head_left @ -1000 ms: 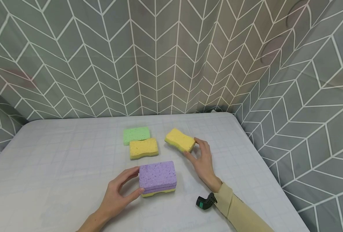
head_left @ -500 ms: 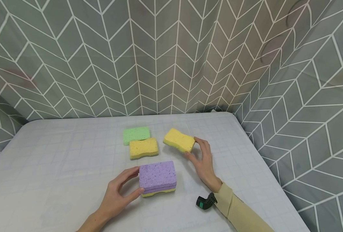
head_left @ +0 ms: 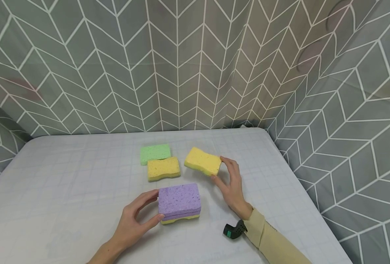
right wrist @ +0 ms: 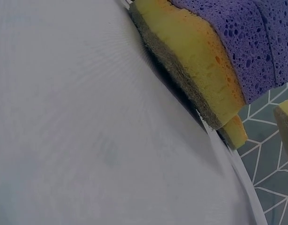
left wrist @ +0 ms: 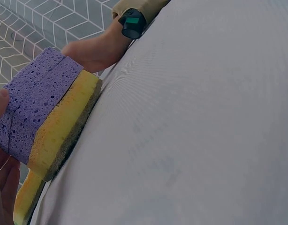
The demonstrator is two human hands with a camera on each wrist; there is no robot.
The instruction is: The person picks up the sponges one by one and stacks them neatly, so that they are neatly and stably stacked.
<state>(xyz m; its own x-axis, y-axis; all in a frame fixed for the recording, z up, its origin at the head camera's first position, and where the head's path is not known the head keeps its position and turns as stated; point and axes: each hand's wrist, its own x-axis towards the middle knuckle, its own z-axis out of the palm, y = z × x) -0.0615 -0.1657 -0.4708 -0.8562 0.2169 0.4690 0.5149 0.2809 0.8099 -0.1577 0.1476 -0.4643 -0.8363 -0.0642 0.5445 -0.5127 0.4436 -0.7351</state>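
A stack of two purple sponges lies on a yellow sponge that has a dark scouring layer underneath. My left hand holds the stack by its left end, thumb at the near corner and fingers at the far one. Farther back, my right hand pinches the right end of another yellow sponge, tilted above the table with its left end pointing away. In the right wrist view a corner of this held sponge shows at the right edge.
Behind the stack, a third yellow sponge lies partly against a green sponge. All rest on a white cloth-covered table. A black band with a green patch sits at the right cuff. Grey patterned curtains hang behind and to the right.
My right hand has shifted the yellow sponge slightly to the left and turned it a little. My left hand and the purple stack have stayed in place.
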